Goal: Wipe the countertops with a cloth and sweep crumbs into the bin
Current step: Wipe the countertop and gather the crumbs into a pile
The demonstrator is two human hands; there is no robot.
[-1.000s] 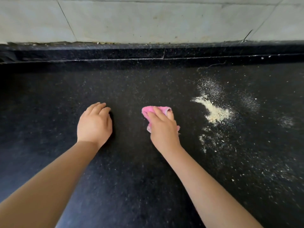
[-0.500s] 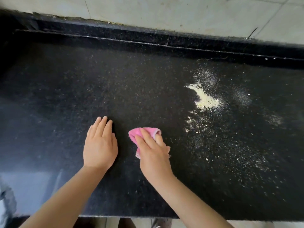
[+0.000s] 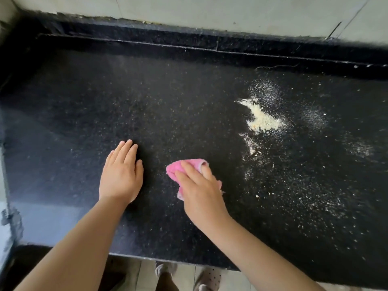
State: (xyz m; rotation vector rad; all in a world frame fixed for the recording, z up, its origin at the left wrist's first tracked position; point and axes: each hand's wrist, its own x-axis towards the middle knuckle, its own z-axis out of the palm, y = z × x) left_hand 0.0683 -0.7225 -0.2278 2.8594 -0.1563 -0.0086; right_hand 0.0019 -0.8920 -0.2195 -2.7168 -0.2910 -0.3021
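1. Foreground, below the front edge of the desk [image 3: 63, 122]: a strip of pale tiled floor [image 3: 184, 276] with the person's feet in perforated slippers [image 3: 212, 277].
2. Two bare forearms reach from the lower corners over the black speckled desk.
3. Left hand [image 3: 121, 177]: laid flat, palm down on the desk, fingers straight and together; its grip is apart and holds nothing.
4. Right hand [image 3: 199, 185]: just right of the left hand, not touching it, pressing down on the pink cloth [image 3: 175, 168]. The fingers lie fairly straight over the cloth; whether the thumb curls round the fabric cannot be told.
5. Pink cloth: bunched beneath the right hand on the desk, near the front centre, its folds showing past the fingertips and at the left of the palm.
6. Scattered crumbs [image 3: 304, 198]: fine pale specks spread across the right half of the desk.
7. Crumb heap [image 3: 262, 119]: a denser cream-coloured pile farther back and to the right, well apart from the cloth.
8. Background: a raised black ledge [image 3: 210, 43] along the rear of the desk, meeting a pale tiled wall [image 3: 210, 9].
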